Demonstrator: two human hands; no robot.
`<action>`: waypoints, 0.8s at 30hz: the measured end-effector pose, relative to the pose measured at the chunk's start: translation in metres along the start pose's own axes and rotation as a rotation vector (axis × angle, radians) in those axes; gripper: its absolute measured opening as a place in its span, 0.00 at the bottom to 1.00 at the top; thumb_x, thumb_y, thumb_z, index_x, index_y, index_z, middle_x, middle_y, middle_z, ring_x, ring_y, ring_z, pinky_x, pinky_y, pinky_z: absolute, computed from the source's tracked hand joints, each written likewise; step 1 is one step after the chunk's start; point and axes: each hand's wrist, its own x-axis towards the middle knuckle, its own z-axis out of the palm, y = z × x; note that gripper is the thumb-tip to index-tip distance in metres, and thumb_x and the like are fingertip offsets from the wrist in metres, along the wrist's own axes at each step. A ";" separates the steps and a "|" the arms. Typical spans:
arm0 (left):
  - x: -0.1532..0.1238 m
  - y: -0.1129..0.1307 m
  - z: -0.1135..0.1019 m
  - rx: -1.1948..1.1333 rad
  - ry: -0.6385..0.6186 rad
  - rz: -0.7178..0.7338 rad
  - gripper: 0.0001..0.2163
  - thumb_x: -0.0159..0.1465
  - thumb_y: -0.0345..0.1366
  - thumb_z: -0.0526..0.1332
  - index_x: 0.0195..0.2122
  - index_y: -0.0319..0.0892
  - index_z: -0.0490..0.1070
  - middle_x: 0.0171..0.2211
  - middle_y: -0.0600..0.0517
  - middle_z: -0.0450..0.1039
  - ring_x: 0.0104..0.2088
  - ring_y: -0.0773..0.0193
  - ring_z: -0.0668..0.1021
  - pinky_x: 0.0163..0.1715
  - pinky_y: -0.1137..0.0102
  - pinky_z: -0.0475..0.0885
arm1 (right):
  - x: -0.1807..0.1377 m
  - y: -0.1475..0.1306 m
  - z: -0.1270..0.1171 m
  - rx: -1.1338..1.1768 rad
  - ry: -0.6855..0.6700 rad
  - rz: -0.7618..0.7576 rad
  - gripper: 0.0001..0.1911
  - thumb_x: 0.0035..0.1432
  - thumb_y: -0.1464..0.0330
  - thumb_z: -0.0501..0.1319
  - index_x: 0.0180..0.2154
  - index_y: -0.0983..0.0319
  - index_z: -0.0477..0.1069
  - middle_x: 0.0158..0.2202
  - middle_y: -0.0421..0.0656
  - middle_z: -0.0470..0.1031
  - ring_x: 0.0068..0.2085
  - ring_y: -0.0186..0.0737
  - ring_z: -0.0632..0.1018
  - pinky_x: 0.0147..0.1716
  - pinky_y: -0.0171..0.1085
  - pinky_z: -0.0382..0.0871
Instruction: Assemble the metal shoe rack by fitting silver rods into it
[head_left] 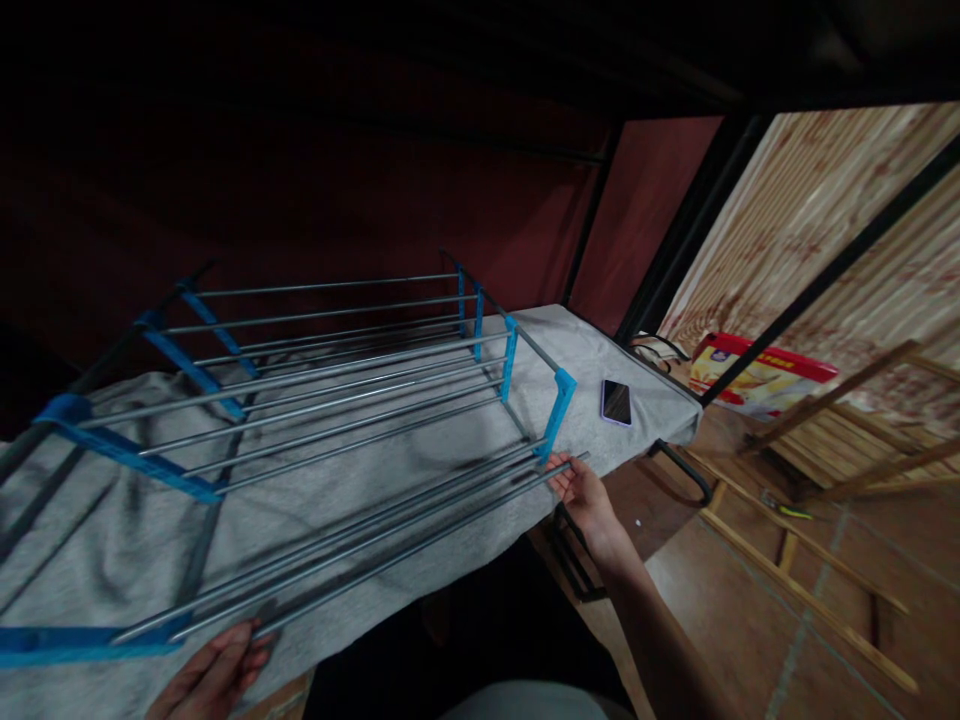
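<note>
A metal rack with blue plastic brackets and several thin grey rods lies across a grey cloth. Along its near side runs a loose-ended metal rod, held between both hands. The fingers of my left hand pinch its left end, beside the lower left blue bracket. Near the other end, my right hand has thumb and fingers closed on the rod, just below the right front bracket. The right tip of the rod pokes out past my fingers, while two other rods lie parallel behind it.
A phone lies on the cloth to the right of the rack. Beyond the surface, a red and yellow package and a wooden frame are on the tiled floor. Dark metal posts rise behind.
</note>
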 end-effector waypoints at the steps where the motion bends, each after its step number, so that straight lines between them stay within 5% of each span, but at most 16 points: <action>1: 0.001 -0.002 -0.001 -0.008 0.000 -0.036 0.21 0.38 0.42 0.76 0.32 0.41 0.77 0.28 0.48 0.81 0.27 0.60 0.80 0.24 0.70 0.76 | 0.000 0.001 0.001 -0.004 0.002 0.002 0.04 0.61 0.70 0.61 0.36 0.58 0.75 0.34 0.40 0.81 0.35 0.34 0.81 0.38 0.33 0.79; 9: -0.002 0.000 0.000 0.040 0.080 -0.056 0.20 0.39 0.44 0.75 0.32 0.41 0.77 0.26 0.50 0.80 0.23 0.64 0.76 0.21 0.72 0.71 | -0.003 0.006 0.007 -0.023 0.013 0.020 0.03 0.60 0.71 0.62 0.36 0.59 0.75 0.33 0.40 0.81 0.35 0.33 0.81 0.39 0.33 0.79; 24: -0.020 0.016 0.006 0.164 0.119 -0.040 0.19 0.42 0.51 0.72 0.30 0.43 0.75 0.23 0.49 0.78 0.24 0.58 0.77 0.21 0.67 0.73 | -0.004 0.014 0.009 -0.071 0.015 0.039 0.05 0.57 0.74 0.63 0.34 0.58 0.72 0.33 0.40 0.81 0.34 0.32 0.80 0.36 0.32 0.78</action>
